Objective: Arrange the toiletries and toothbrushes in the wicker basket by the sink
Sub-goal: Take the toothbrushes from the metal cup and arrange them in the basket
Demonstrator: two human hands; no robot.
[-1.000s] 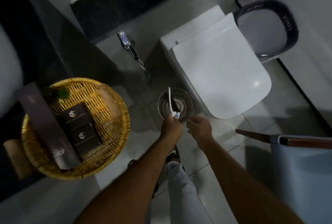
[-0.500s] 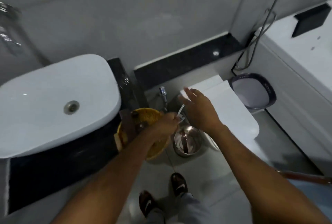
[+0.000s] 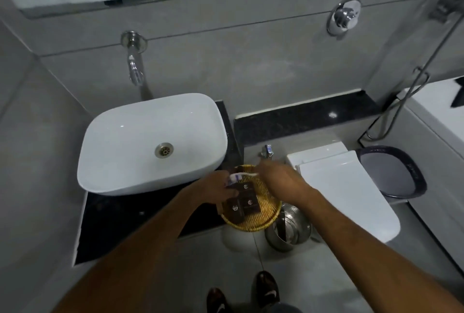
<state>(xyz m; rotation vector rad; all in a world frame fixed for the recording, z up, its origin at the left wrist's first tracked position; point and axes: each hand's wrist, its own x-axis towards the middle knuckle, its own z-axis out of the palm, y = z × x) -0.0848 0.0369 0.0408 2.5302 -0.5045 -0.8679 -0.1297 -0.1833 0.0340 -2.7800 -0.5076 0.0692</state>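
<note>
A round wicker basket [image 3: 261,221] sits on the dark counter to the right of the white sink [image 3: 150,144]. Several dark brown boxes [image 3: 244,204] lie inside it. My left hand [image 3: 221,187] is over the basket's left side, closed around the end of a white toothbrush [image 3: 244,175] that lies level across the basket's far part. My right hand [image 3: 278,178] hovers over the basket's right side with its fingers at the other end of the toothbrush; the image is blurred there, so the grip is unclear.
A steel bin [image 3: 288,231] stands on the floor just right of the basket. A closed white toilet [image 3: 344,192] and a dark waste basket [image 3: 391,172] are further right. A wall tap [image 3: 134,66] hangs above the sink. My shoes [image 3: 266,287] show below.
The view rose from the floor to the sink. My left hand carried the toothbrush from above the steel bin to over the wicker basket, and my right hand followed to it.
</note>
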